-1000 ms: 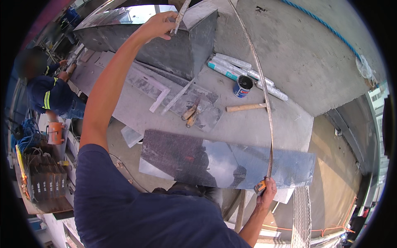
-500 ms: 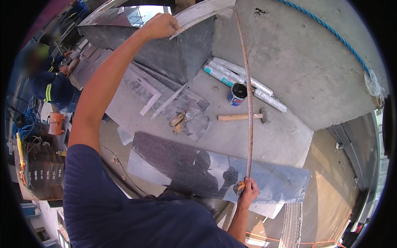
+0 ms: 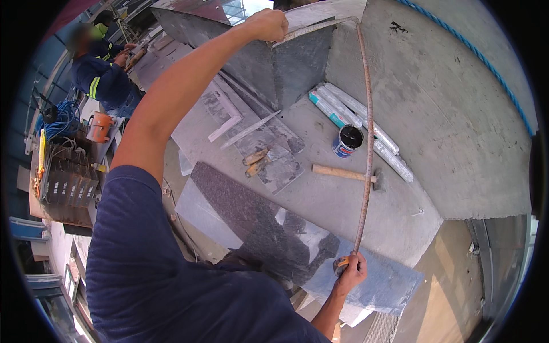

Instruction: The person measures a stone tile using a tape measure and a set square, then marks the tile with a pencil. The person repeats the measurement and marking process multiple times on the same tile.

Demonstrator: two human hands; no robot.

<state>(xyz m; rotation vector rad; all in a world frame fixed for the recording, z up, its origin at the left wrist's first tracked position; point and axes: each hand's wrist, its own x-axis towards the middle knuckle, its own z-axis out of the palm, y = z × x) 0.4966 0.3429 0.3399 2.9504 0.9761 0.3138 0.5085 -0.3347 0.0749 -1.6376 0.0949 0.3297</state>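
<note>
My left hand (image 3: 267,24) is raised at the far end of a dark stone block (image 3: 251,63), fingers closed on the free end of a tape measure. From there the worn steel blade (image 3: 369,103) runs right, bends sharply near the concrete wall, and comes back down toward me. Its round case (image 3: 340,265) with an orange part sits in my right hand (image 3: 353,274), over the near polished stone slab (image 3: 240,208). Behind the blade lie a wooden-handled hammer (image 3: 337,172), an open can of black stuff (image 3: 347,141) and several sealant tubes (image 3: 386,134).
Wooden-handled trowels (image 3: 256,162) rest on a flat grey piece left of the hammer. A blue rope (image 3: 474,67) hangs along the concrete wall. At the far left a co-worker (image 3: 103,80) stands near an orange bucket (image 3: 100,127) and coiled blue cable (image 3: 60,119).
My view has turned, so the slab, can and hammer sit further right and lower in the picture. Both hands keep their hold on the tape measure, its blade still bent.
</note>
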